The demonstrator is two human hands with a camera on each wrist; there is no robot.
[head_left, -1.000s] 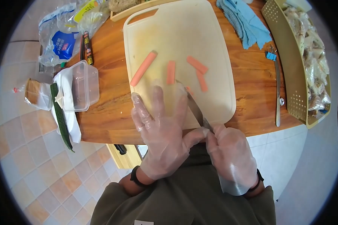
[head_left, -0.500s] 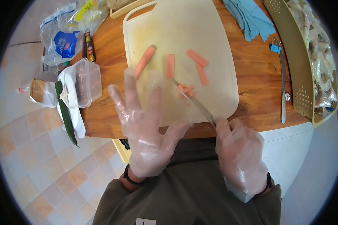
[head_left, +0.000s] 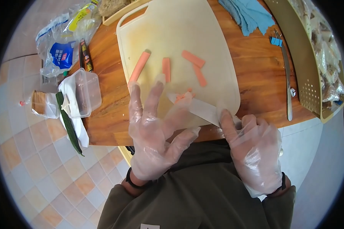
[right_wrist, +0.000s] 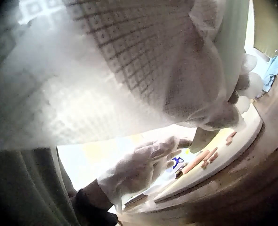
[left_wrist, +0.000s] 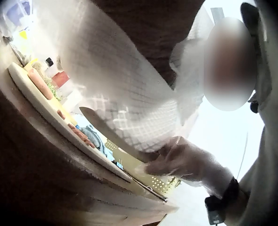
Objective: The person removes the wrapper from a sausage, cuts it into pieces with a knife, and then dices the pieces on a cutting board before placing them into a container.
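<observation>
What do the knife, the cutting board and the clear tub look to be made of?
Knife: smooth metal blade, probably steel, by its even grey sheen.
Cutting board: probably plastic, matte cream, with a rounded handle slot and no visible grain.
Tub: likely glossy plastic, thin and see-through with highlights.

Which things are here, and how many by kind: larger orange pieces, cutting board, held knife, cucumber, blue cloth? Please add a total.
Larger orange pieces: 4
Cutting board: 1
Held knife: 1
Cucumber: 1
Blue cloth: 1
Total: 8, without the small chopped bits, too heaped to count.
</observation>
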